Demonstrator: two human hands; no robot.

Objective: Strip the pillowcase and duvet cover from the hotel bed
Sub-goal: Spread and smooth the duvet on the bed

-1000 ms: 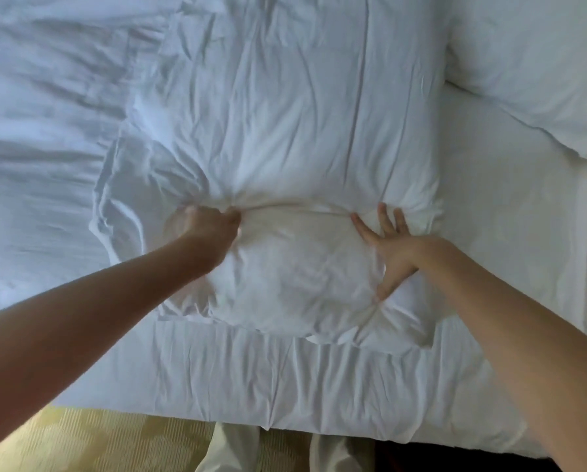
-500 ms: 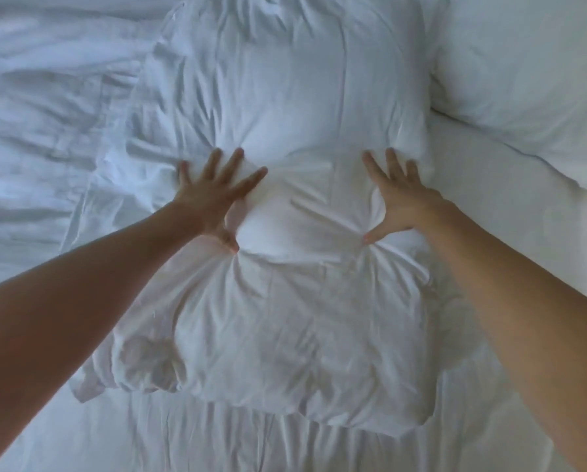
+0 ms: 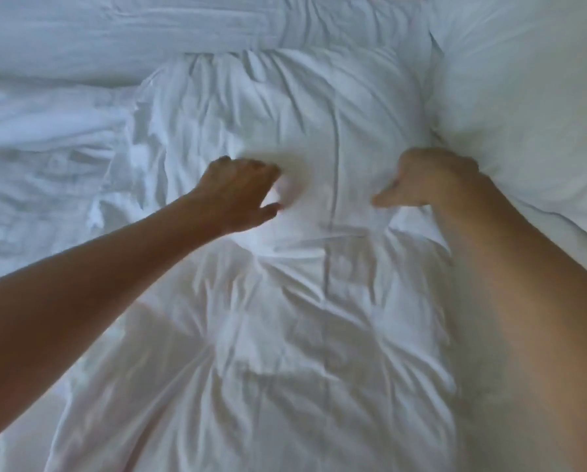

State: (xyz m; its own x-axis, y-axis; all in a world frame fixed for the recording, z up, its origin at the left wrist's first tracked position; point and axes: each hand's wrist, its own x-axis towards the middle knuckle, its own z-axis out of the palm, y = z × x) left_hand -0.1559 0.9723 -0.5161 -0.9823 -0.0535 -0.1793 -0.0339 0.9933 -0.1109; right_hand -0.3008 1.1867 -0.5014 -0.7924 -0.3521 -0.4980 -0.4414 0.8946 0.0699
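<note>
Two hands: both mine, set on the one pillow so I can work its case off.
Duvet (image 3: 46,158): rumpled at far left, cover not yet stripped.
Left hand (image 3: 241,192): fingers curled, pinching a fold of the pillowcase (image 3: 285,318); I judge this gathers cloth to drag it nearward.
Pillowcase: on the middle pillow (image 3: 285,107), slack and creased at the near end, taut at the far end.
Right hand (image 3: 431,178): fingers bent down into the cloth, thumb out leftward; an actual grip I cannot tell.
Second pillow (image 3: 523,97): far right, touching the first.
</note>
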